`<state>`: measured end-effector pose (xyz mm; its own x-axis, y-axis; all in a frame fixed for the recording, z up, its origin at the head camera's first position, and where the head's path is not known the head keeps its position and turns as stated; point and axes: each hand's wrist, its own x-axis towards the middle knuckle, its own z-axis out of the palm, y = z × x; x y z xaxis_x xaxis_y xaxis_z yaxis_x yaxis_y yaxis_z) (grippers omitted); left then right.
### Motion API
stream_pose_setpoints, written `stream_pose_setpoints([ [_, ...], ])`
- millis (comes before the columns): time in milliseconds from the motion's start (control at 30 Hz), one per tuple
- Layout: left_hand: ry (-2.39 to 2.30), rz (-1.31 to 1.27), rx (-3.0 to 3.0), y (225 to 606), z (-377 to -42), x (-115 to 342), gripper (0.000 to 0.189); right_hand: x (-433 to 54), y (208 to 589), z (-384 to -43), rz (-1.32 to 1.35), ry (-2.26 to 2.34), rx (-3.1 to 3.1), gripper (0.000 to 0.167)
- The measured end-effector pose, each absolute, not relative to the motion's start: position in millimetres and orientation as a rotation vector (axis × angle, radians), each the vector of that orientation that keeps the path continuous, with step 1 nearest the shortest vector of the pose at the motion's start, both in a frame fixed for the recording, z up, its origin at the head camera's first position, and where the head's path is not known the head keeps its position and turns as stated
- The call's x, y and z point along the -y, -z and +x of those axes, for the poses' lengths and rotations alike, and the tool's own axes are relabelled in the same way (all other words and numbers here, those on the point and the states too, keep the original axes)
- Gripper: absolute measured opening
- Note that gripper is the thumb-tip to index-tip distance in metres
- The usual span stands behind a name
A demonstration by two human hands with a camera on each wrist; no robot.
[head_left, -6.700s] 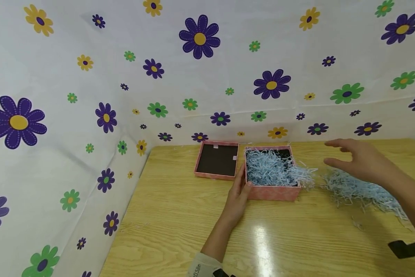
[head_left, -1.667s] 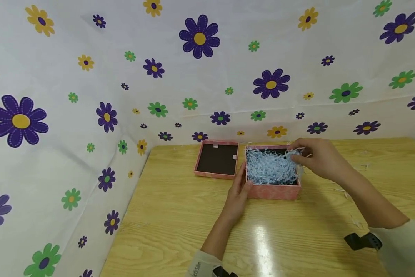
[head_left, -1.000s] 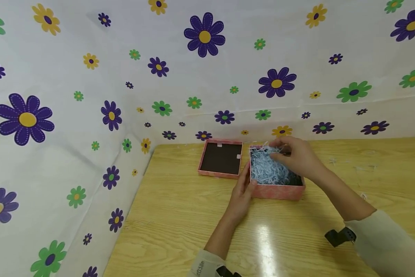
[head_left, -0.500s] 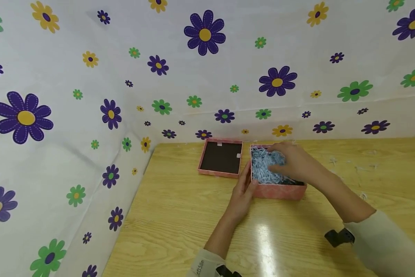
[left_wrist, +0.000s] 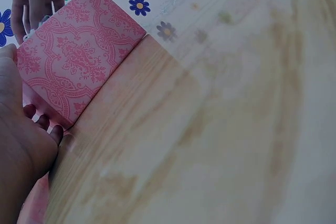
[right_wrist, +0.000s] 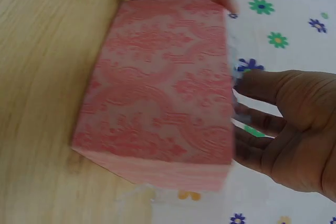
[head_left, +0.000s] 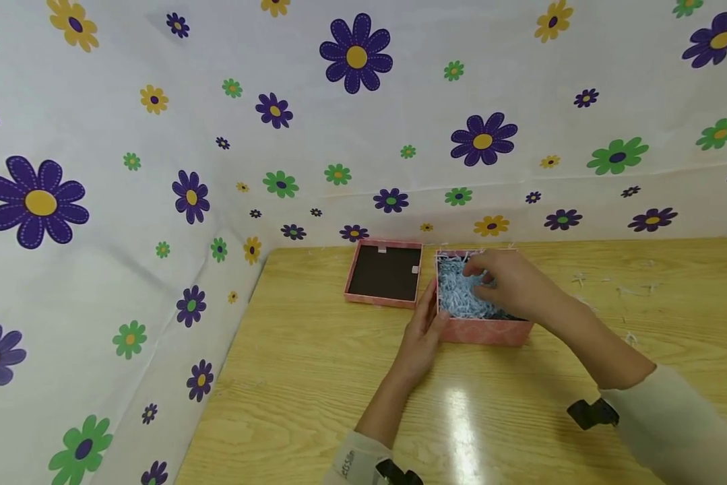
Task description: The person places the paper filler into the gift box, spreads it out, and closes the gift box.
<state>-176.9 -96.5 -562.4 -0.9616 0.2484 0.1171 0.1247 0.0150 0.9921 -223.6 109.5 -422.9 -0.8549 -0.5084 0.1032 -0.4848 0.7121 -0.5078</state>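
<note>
A pink patterned box (head_left: 487, 332) stands with its top uncovered, holding light-blue shredded paper (head_left: 460, 296). My left hand (head_left: 420, 337) grips the box at its left side, thumb at the front left corner by the rim and fingers along the side wall. Over the box's middle, my right hand (head_left: 515, 283) reaches down with its fingertips at the shredded paper, thumb and fingers apart. The right wrist view shows its loosely extended fingers (right_wrist: 262, 121) dipping behind the box's wall. Part of the paper is hidden beneath this hand.
Left of the box lies its pink lid (head_left: 384, 273), dark inside facing up. Loose paper scraps (head_left: 630, 339) are scattered on the wooden table (head_left: 302, 364) at the right. A white flowered cloth (head_left: 399, 121) hangs behind the table and along its left side.
The shredded paper pile formerly on the table at right is now in the box, with scraps left behind. My right hand has moved left over the box; my left hand keeps its hold.
</note>
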Motion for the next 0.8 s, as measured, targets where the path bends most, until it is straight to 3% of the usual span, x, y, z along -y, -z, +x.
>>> stream_pose_setpoints([
  [333, -2.123, 0.415, -2.159, 561.9, -176.6, 96.8, 0.064, -92.9, 454.8, -233.6, -0.763, 0.603, -2.762, 0.052],
  [600, -2.128, 0.397, -2.149, 563.1, -175.8, 96.0, 0.063, -91.8, 451.7, -236.0, -0.792, 0.530, -2.760, 0.051],
  [800, -2.098, 0.402, -2.174, 564.2, -176.5, 97.1, 0.063, -98.0, 426.9, -235.2, -0.844, 0.636, -2.827, 0.048],
])
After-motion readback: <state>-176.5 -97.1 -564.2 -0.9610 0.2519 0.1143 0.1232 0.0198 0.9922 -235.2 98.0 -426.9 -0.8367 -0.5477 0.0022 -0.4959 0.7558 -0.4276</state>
